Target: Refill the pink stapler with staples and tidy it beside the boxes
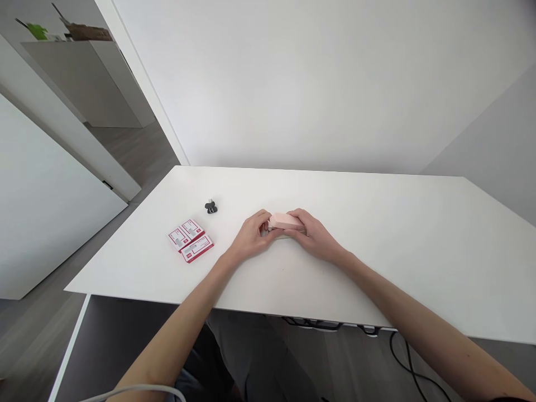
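A small pale pink stapler [285,221] rests on the white table [402,245], held between both hands near the middle. My left hand [252,236] pinches its left end, where a bit of metal shows. My right hand [312,233] wraps round its right side with the fingers curled over the top. To the left lie three small red and white boxes [190,240]. A small black and silver object [211,207] sits farther back on the left.
The table stands against a white wall. Its front edge [268,310] is close to my body, with black cables [402,357] hanging beneath on the right. A doorway and a grey floor are at the left.
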Demonstrator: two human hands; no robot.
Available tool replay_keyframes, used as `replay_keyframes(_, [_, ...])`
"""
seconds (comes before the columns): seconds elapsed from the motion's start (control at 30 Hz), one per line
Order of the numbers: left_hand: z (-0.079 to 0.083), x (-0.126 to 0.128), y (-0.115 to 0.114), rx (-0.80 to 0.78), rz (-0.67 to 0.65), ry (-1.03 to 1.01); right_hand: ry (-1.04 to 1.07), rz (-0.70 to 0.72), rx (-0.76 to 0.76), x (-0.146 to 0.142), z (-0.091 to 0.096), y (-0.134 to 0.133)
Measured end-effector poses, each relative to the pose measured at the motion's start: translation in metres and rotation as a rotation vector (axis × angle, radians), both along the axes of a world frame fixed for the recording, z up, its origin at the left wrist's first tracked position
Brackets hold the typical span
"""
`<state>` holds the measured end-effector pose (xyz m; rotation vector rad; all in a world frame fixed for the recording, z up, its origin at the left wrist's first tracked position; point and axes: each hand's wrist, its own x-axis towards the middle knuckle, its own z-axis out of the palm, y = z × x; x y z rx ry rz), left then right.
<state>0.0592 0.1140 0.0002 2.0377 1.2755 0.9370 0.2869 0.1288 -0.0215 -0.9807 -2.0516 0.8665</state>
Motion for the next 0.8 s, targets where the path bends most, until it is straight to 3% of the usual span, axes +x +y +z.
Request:
replay_keyframes(0.4, [-0.0043, 0.0008, -0.0008, 0.053, 0.006, 0.023, 0.092, 0.016, -0.09, 0.0, 0.0038, -0.0026])
replay_keyframes(0.8, [-0.0043, 0.002, -0.002, -0.038, 0.026, -0.036, 0.159, -0.003, -0.173, 0.0007, 0.0098, -0.0067])
